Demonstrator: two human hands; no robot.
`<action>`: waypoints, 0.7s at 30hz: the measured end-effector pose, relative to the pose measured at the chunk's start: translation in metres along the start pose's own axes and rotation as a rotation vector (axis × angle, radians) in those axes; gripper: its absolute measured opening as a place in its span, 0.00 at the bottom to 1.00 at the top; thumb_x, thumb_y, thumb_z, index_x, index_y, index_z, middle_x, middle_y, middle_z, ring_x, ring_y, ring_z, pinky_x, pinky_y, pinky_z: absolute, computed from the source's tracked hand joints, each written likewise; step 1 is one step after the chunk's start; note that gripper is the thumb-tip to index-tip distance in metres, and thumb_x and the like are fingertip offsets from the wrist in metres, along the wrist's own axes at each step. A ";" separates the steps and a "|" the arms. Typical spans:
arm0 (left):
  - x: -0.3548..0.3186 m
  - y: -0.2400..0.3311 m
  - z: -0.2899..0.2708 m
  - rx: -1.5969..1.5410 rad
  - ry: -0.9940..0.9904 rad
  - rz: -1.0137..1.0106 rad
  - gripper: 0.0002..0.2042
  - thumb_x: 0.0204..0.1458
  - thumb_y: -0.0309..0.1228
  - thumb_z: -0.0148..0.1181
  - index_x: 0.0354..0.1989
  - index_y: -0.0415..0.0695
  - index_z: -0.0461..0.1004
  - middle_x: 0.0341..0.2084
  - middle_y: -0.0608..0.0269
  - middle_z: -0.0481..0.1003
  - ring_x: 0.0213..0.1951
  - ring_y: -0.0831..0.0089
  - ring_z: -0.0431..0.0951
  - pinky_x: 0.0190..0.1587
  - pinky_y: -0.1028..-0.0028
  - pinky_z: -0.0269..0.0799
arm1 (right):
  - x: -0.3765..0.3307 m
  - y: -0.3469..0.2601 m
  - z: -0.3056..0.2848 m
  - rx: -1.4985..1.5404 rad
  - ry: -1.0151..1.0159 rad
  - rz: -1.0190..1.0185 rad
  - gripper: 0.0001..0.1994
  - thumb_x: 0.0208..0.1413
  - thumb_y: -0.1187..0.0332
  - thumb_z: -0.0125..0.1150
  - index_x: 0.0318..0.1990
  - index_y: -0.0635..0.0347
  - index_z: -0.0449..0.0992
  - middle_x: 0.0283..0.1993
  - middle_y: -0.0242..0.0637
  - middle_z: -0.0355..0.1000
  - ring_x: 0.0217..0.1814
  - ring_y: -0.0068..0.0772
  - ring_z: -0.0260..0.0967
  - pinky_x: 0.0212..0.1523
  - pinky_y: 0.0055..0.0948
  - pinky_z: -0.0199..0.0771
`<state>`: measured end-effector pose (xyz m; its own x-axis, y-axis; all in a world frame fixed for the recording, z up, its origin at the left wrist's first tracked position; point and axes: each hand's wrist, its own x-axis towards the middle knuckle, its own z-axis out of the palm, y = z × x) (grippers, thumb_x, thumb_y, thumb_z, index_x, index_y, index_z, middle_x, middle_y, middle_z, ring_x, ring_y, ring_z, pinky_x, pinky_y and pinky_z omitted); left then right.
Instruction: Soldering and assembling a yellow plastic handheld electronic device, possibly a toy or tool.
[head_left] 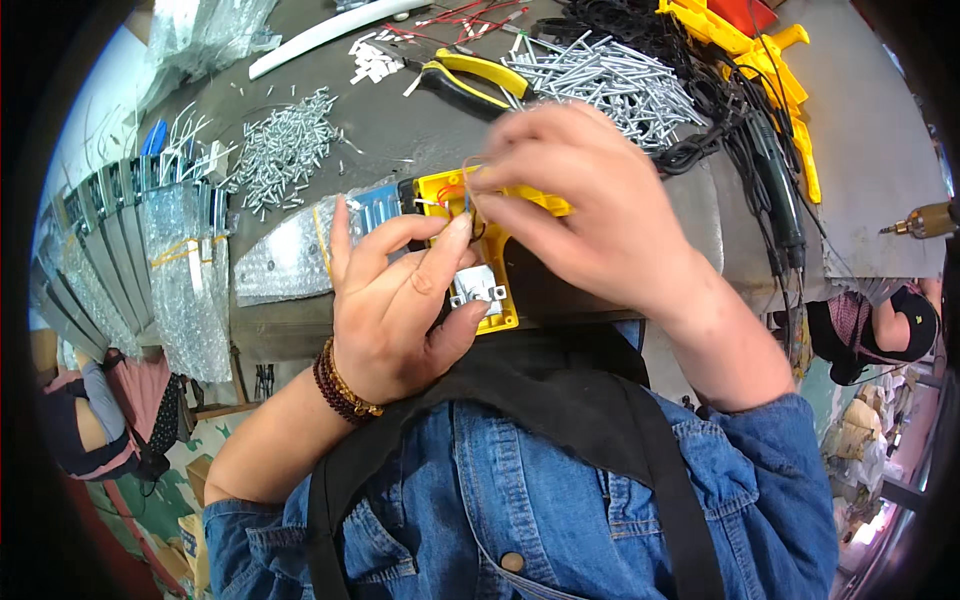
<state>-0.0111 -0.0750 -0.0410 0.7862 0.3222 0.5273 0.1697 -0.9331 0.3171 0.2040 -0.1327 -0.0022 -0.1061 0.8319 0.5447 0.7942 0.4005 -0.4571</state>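
Note:
A yellow plastic tool housing [509,318] lies near the table's front edge, its inside facing up with thin red and dark wires in it. My left hand [395,310] grips it from the left, thumb beside a silver-white metal part [478,288] and fingertips on the wires. My right hand [590,195], slightly blurred, pinches a thin wire [468,185] above the housing between thumb and index finger. A blue metal blade piece [378,205], partly under bubble wrap, extends left from the housing. My fingers hide part of the wiring.
Small screws [285,150] and long screws [605,80] lie in heaps beyond my hands. Yellow-black pliers [465,80] rest between them. Wrapped metal blades [130,240] stand at left. A corded black tool [775,190] and an electric screwdriver [920,220] are at right.

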 end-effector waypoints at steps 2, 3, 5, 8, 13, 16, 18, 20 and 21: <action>-0.001 -0.001 0.001 0.018 0.034 0.008 0.31 0.46 0.35 0.68 0.61 0.38 0.69 0.36 0.71 0.80 0.51 0.65 0.75 0.67 0.36 0.39 | 0.019 0.003 0.017 -0.065 -0.068 -0.024 0.06 0.48 0.67 0.66 0.32 0.58 0.81 0.41 0.36 0.74 0.48 0.41 0.71 0.50 0.38 0.71; 0.000 -0.002 0.001 0.013 0.030 0.022 0.31 0.46 0.35 0.68 0.61 0.38 0.69 0.36 0.71 0.80 0.51 0.65 0.75 0.67 0.36 0.39 | 0.023 0.007 0.023 -0.088 -0.185 0.003 0.07 0.48 0.68 0.66 0.34 0.59 0.81 0.44 0.35 0.75 0.51 0.41 0.70 0.50 0.37 0.71; -0.004 -0.003 -0.001 -0.017 -0.003 0.006 0.32 0.46 0.35 0.68 0.61 0.40 0.69 0.36 0.72 0.80 0.50 0.66 0.75 0.67 0.34 0.40 | 0.026 0.015 0.031 -0.042 -0.208 0.001 0.07 0.47 0.68 0.65 0.33 0.59 0.81 0.42 0.36 0.75 0.48 0.42 0.72 0.50 0.37 0.73; -0.010 -0.004 0.002 -0.026 0.024 0.033 0.32 0.47 0.37 0.68 0.62 0.42 0.69 0.35 0.74 0.80 0.49 0.67 0.76 0.66 0.33 0.42 | 0.022 0.011 0.031 0.064 -0.291 0.176 0.06 0.45 0.68 0.62 0.30 0.57 0.82 0.36 0.41 0.75 0.43 0.45 0.75 0.45 0.43 0.76; -0.010 -0.006 0.005 0.017 0.030 0.049 0.30 0.50 0.42 0.66 0.61 0.42 0.71 0.33 0.74 0.80 0.48 0.69 0.77 0.65 0.33 0.44 | 0.016 0.014 0.041 0.108 -0.233 0.199 0.05 0.45 0.69 0.62 0.30 0.57 0.81 0.34 0.40 0.74 0.42 0.45 0.74 0.43 0.41 0.76; -0.012 -0.005 0.004 0.055 0.014 0.045 0.28 0.52 0.44 0.64 0.60 0.42 0.72 0.30 0.73 0.78 0.47 0.69 0.77 0.66 0.34 0.44 | 0.014 0.013 0.044 0.065 -0.166 0.120 0.06 0.44 0.70 0.63 0.31 0.60 0.79 0.33 0.37 0.74 0.38 0.43 0.74 0.39 0.39 0.75; -0.011 -0.007 0.007 0.052 0.022 0.050 0.28 0.52 0.44 0.63 0.59 0.42 0.72 0.28 0.73 0.77 0.46 0.69 0.77 0.66 0.34 0.44 | 0.013 0.015 0.043 -0.053 -0.178 0.006 0.06 0.44 0.70 0.64 0.31 0.58 0.79 0.36 0.35 0.74 0.41 0.42 0.73 0.41 0.37 0.75; -0.010 -0.007 0.008 0.051 0.030 0.056 0.28 0.53 0.45 0.62 0.59 0.41 0.73 0.26 0.72 0.76 0.45 0.69 0.77 0.66 0.34 0.44 | 0.014 0.015 0.037 -0.076 -0.227 0.003 0.05 0.45 0.70 0.64 0.32 0.58 0.79 0.37 0.35 0.73 0.43 0.42 0.73 0.42 0.37 0.75; -0.008 -0.007 0.009 0.062 0.032 0.067 0.28 0.53 0.45 0.62 0.59 0.41 0.73 0.25 0.71 0.74 0.44 0.69 0.76 0.66 0.34 0.45 | 0.013 0.014 0.034 -0.101 -0.278 -0.003 0.05 0.47 0.71 0.63 0.32 0.58 0.79 0.38 0.35 0.73 0.45 0.42 0.72 0.44 0.37 0.75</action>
<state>-0.0129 -0.0724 -0.0546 0.7779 0.2628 0.5708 0.1547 -0.9605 0.2313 0.1936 -0.1028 -0.0253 -0.2576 0.9097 0.3257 0.8475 0.3746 -0.3761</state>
